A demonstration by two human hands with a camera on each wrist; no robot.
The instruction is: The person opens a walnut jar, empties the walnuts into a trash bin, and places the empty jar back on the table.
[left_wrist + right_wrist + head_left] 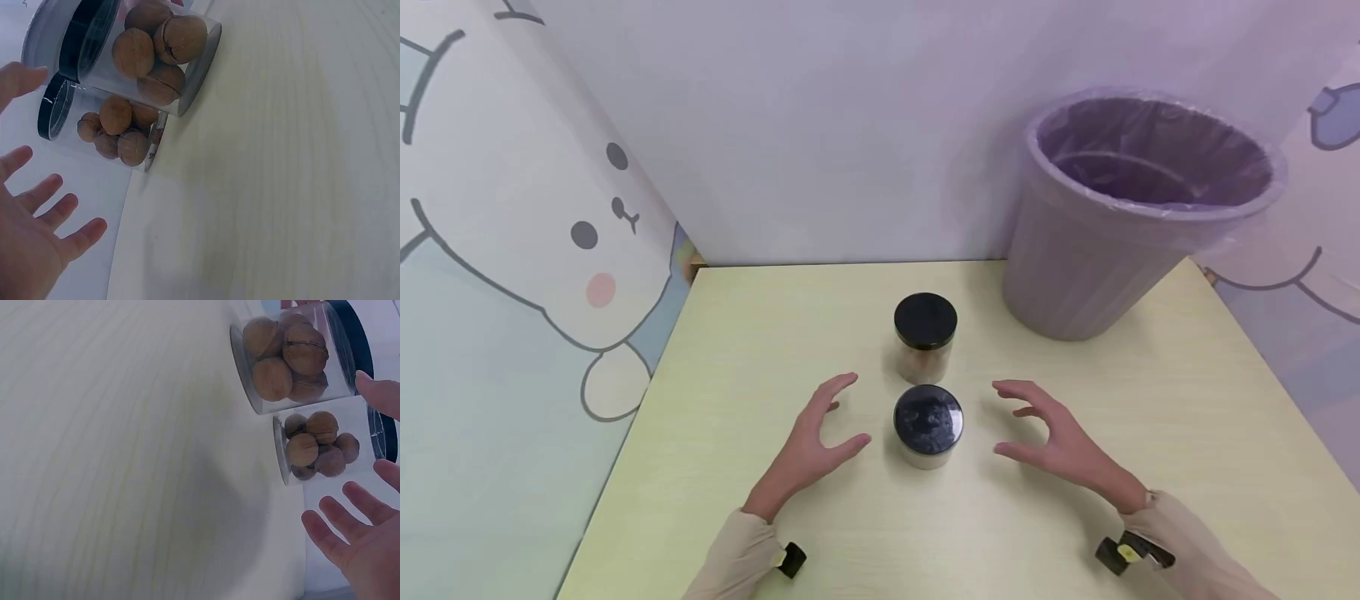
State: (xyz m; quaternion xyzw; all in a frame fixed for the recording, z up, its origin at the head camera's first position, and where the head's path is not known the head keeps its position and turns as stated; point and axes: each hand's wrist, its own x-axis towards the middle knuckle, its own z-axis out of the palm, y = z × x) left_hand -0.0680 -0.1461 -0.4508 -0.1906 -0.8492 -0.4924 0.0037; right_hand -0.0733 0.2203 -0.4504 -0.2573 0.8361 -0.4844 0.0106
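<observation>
Two clear jars with black lids stand one behind the other on the table: the near jar (927,427) and the far jar (924,337). Walnuts (165,53) show through the near jar's wall in the left wrist view, and more walnuts (322,447) lie in the far one in the right wrist view. To the left of the jars my left hand (811,442) hovers with fingers spread and relaxed, touching nothing. On their right side my right hand (1056,437) is held the same way, apart from both jars, its thumb and fingers parted.
A large purple-grey bin (1075,267) with a plastic liner stands at the table's back right, against the wall (820,133). Cartoon drawings cover the side walls. The pale wooden table (737,333) ends at the back wall.
</observation>
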